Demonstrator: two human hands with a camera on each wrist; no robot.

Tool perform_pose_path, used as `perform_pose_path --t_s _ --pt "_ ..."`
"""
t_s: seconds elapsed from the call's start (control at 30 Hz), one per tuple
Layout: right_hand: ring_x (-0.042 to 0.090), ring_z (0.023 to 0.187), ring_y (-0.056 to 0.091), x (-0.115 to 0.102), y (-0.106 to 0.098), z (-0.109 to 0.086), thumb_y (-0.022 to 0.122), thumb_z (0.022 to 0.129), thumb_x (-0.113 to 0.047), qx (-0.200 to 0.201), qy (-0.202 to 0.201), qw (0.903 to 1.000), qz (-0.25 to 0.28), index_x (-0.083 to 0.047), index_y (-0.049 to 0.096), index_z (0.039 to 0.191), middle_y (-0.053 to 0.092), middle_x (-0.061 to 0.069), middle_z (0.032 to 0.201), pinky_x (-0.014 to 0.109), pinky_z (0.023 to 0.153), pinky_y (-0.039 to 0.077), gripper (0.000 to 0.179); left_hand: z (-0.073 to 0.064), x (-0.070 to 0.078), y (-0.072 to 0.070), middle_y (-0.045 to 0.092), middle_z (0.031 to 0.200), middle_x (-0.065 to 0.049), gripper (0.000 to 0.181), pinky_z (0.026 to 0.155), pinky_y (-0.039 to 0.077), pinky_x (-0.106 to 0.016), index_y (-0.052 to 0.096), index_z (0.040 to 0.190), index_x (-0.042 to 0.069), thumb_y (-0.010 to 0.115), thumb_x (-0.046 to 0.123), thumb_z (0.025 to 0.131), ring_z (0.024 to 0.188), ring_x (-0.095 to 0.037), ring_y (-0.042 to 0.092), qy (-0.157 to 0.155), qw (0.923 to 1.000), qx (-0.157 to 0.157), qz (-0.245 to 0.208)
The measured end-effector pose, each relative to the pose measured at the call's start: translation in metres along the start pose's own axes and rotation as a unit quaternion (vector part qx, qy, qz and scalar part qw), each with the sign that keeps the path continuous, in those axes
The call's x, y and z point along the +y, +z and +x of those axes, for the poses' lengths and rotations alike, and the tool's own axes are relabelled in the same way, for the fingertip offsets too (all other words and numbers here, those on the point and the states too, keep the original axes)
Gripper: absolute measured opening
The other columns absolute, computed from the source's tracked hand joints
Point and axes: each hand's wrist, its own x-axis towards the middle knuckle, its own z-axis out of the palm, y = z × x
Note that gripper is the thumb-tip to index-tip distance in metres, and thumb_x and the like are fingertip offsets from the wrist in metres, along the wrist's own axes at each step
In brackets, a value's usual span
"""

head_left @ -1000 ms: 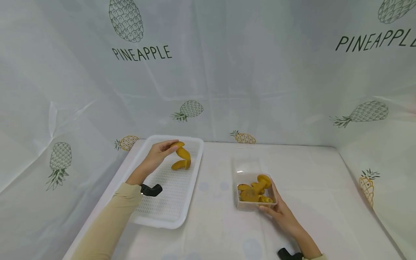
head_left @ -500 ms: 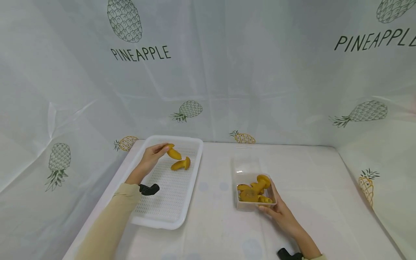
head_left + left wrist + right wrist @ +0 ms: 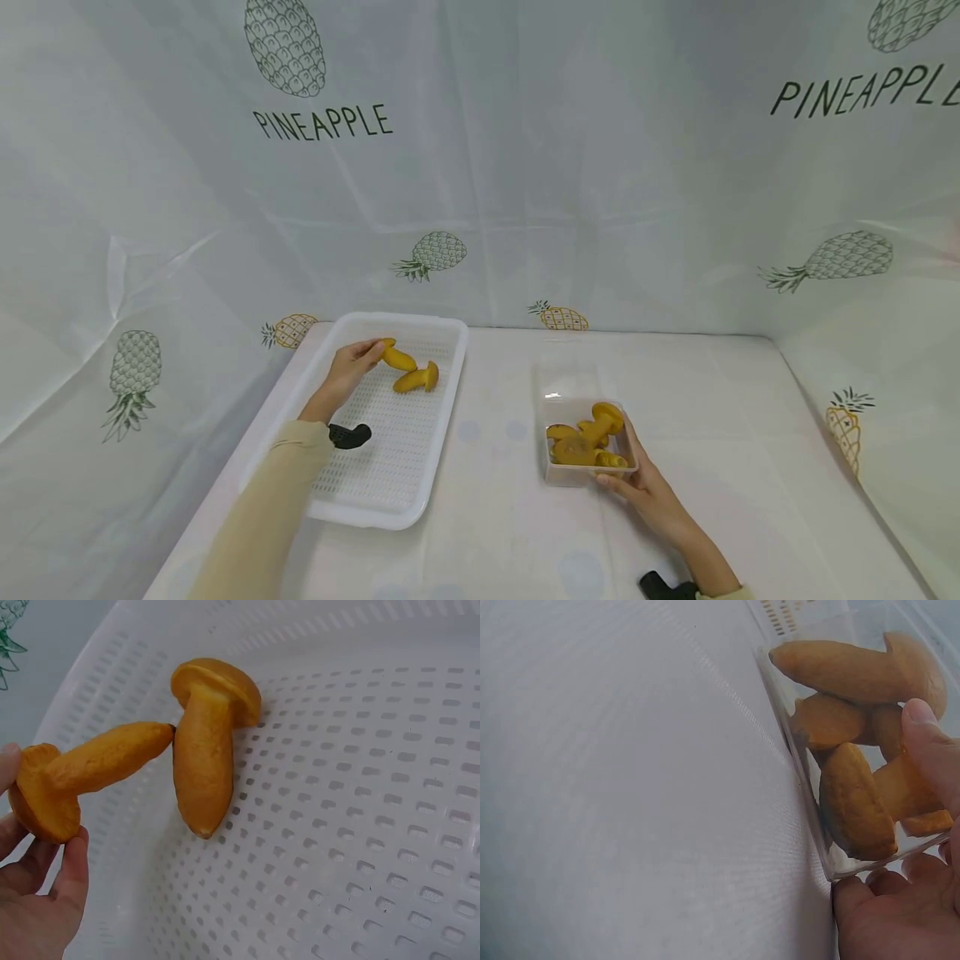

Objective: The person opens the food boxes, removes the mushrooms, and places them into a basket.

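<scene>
Over the far part of a white perforated basket [image 3: 375,492], my left hand [image 3: 351,367] pinches a yellow-brown mushroom [image 3: 112,757] by its cap between thumb and fingers. The tip of its stem meets, or nearly meets, a second mushroom [image 3: 204,750] lying on the basket floor. At the right, my right hand [image 3: 648,487] grips the near right corner of a clear plastic box [image 3: 570,475]. Several mushrooms [image 3: 855,802] are piled inside that box; the thumb lies along its side and the fingers are at its lower edge, partly out of view in the right wrist view.
The box's clear lid [image 3: 568,382] stands open behind it. A white cloth covers the table [image 3: 495,533], and a pineapple-print curtain [image 3: 510,167] hangs along the back and sides. Table surface lies between basket and box.
My left hand has moved slightly left and toward me with the pinched mushroom, lowering it beside the other one in the basket. My right hand and the box have stayed put.
</scene>
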Motion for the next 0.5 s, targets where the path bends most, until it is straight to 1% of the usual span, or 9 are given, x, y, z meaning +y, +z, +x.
perform_pose_path --t_s 0.1,0.2,0.33,0.5 --pt "0.044 0.146 -0.010 0.001 0.000 0.000 0.070 0.095 -0.011 -0.002 -0.007 0.9999 0.010 -0.023 -0.007 0.161 -0.016 0.014 0.164 0.003 0.101 0.020 0.102 0.002 -0.004 0.000 0.048 0.142 -0.028 0.051 0.111 0.038 -0.047 0.047 0.143 -0.008 0.048 0.028 0.107 0.131 -0.038 0.046 -0.021 0.9996 0.011 0.013" --pt "0.041 0.146 -0.013 0.001 0.000 0.000 0.068 0.095 -0.009 -0.009 -0.015 0.9996 0.024 -0.021 -0.008 0.161 -0.017 0.011 0.164 0.003 0.103 0.018 0.101 0.005 -0.008 0.000 0.051 0.137 -0.029 0.053 0.108 0.042 -0.045 0.046 0.142 -0.011 0.048 0.029 0.107 0.122 -0.035 0.050 -0.033 0.9987 0.027 0.027" --pt "0.040 0.146 -0.014 0.002 0.000 0.000 0.067 0.096 -0.008 -0.011 -0.018 0.9994 0.029 -0.023 -0.008 0.161 -0.017 0.010 0.164 0.003 0.103 0.018 0.101 0.008 -0.013 0.002 0.054 0.130 -0.029 0.053 0.103 0.045 -0.046 0.046 0.141 -0.013 0.047 0.029 0.108 0.112 -0.034 0.052 -0.038 0.9975 0.036 0.047" --pt "0.040 0.146 -0.013 0.003 -0.001 0.000 0.067 0.096 -0.007 -0.011 -0.023 0.9993 0.029 -0.024 -0.008 0.161 -0.016 0.010 0.164 0.004 0.104 0.018 0.100 0.011 -0.019 0.004 0.056 0.129 -0.029 0.051 0.102 0.046 -0.048 0.047 0.141 -0.012 0.046 0.027 0.108 0.111 -0.037 0.054 -0.039 0.9954 0.032 0.082"
